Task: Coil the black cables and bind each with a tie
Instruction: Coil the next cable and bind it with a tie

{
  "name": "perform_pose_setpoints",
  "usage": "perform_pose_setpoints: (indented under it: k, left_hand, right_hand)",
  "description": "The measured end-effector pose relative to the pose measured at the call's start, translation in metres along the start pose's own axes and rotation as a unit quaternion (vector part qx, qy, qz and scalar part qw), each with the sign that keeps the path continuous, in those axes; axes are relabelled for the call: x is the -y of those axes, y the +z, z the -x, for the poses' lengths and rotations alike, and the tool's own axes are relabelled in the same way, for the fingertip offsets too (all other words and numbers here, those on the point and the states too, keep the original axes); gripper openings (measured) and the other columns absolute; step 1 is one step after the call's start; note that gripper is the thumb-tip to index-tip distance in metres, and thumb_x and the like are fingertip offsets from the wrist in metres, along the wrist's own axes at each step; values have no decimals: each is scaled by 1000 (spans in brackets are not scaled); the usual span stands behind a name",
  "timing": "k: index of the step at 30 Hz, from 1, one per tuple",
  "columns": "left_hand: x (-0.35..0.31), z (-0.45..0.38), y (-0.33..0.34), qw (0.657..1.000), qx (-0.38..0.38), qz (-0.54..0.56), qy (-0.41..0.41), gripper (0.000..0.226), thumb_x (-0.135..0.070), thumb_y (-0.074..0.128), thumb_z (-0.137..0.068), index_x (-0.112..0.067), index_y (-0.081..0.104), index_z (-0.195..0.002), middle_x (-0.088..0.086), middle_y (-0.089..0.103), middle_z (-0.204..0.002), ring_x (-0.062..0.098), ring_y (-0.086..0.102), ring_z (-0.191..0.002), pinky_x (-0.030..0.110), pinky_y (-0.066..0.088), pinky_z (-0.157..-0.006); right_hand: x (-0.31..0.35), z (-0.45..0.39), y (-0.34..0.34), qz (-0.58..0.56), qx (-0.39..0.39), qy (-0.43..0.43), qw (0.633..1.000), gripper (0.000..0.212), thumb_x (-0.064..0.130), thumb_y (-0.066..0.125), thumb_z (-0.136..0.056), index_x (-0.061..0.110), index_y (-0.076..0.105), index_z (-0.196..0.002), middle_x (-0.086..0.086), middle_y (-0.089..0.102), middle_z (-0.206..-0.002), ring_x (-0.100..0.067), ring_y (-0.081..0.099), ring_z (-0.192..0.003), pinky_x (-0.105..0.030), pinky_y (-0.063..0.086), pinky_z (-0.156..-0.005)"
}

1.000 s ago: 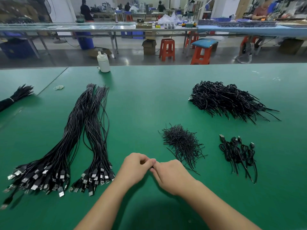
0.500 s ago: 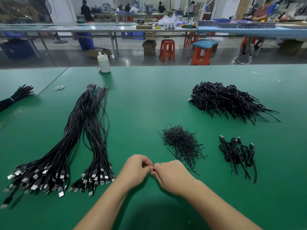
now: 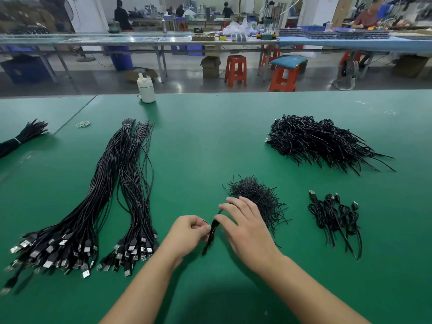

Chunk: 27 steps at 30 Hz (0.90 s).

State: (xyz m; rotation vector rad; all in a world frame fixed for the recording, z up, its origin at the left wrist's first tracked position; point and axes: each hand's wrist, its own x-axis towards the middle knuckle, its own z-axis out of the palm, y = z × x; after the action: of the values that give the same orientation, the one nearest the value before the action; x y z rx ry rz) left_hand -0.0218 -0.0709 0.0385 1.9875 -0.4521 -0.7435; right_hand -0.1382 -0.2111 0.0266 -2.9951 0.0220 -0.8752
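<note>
Right now the left hand (image 3: 187, 232) pinches a small coiled cable (image 3: 213, 231) between thumb and curled fingers, low at the centre of the green table (image 3: 210, 136), just above the surface. The right hand (image 3: 245, 228) sits just beside it w/ fingers spread and fairly straight; its index tip touches or nearly touches the coil's top end (can't tell which, it's blurred).

Just behind the right hand lies a loose heap of short black ties (image 3: 257, 195). To the right, a small group of already coiled cables (image 3: 334, 216), and farther back a big pile of the same (image 3: 322, 141).

On the left, two long bundles of straight cables (image 3: 112, 195) fan toward the near edge, plugs at the near end. Far left, another bound bundle (image 3: 21, 137). Near the back edge: a white bottle (image 3: 146, 88) and a pale rubber band (image 3: 83, 123).
</note>
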Motion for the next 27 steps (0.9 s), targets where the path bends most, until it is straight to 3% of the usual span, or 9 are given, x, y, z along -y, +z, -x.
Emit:
perform_pose_setpoints:
  k: [2,5,9,14,18,20,23,25,27]
  left_hand:
    - [-4,3,-2,992,39,122,-23,12,-8,64,-93,-10,65,-81,0,71,-70,5,64,-59,16,37,-50]
    - [-9,5,-5,975,84,201,-39,10,-7,62,-94,-11,65,-85,4,72,-80,11,69,-68,19,37,-51]
    - [-10,6,-8,962,134,237,-34,7,-7,63,-93,-9,63,-86,3,70,-76,9,64,-61,19,41,-53]
    - [-6,6,-10,947,173,267,-38,9,-7,64,-91,-10,65,-83,10,71,-84,16,68,-70,20,45,-58]
    - [-6,6,-10,937,192,289,-33,7,-13,67,-83,-9,63,-84,9,69,-78,15,66,-67,20,45,-59]
    - [-6,6,-10,947,177,269,0,5,-8,65,-87,-6,60,-86,12,66,-76,15,63,-64,20,43,-56]
    - [-6,7,-10,977,129,144,89,8,-4,60,-94,-6,58,-87,10,68,-73,16,58,-68,22,42,-60]
    - [-8,8,-10,984,93,55,145,9,-8,60,-96,-10,58,-87,5,68,-71,15,52,-67,24,41,-63]
    - [-8,9,-9,982,51,-18,183,12,-11,60,-95,-17,58,-85,-1,65,-69,13,48,-64,26,41,-64]
  right_hand:
    - [-2,0,-1,-22,-12,-14,1000,39,5,66,-78,16,68,-115,-5,62,-126,-27,52,-124,-41,39,-107]
    - [-2,-3,-6,-55,-6,-20,998,39,7,69,-82,18,67,-119,-2,62,-128,-24,56,-116,-35,47,-98]
    - [-6,-7,-14,-92,-16,-21,995,26,14,69,-90,18,69,-115,2,64,-125,-20,59,-110,-31,51,-92]
    - [-5,-7,-15,-118,-2,-25,993,28,13,66,-91,18,68,-119,7,64,-127,-14,59,-108,-28,54,-87]
    - [-4,-8,-16,-135,1,7,991,22,22,62,-94,19,71,-113,8,69,-119,-14,65,-99,-30,57,-81]
    - [-1,-9,-19,-160,22,44,986,19,23,63,-92,21,72,-109,8,73,-108,-14,68,-92,-29,57,-78]
    - [4,-13,-20,-214,77,134,965,14,28,62,-93,25,70,-105,8,73,-88,-10,62,-75,-26,51,-73]
    - [6,-15,-19,-296,109,215,924,16,30,62,-95,25,64,-110,11,68,-73,-1,51,-62,-20,45,-67]
    - [9,-16,-18,-398,121,286,863,16,26,61,-95,23,53,-109,16,58,-55,-2,42,-49,-13,35,-55]
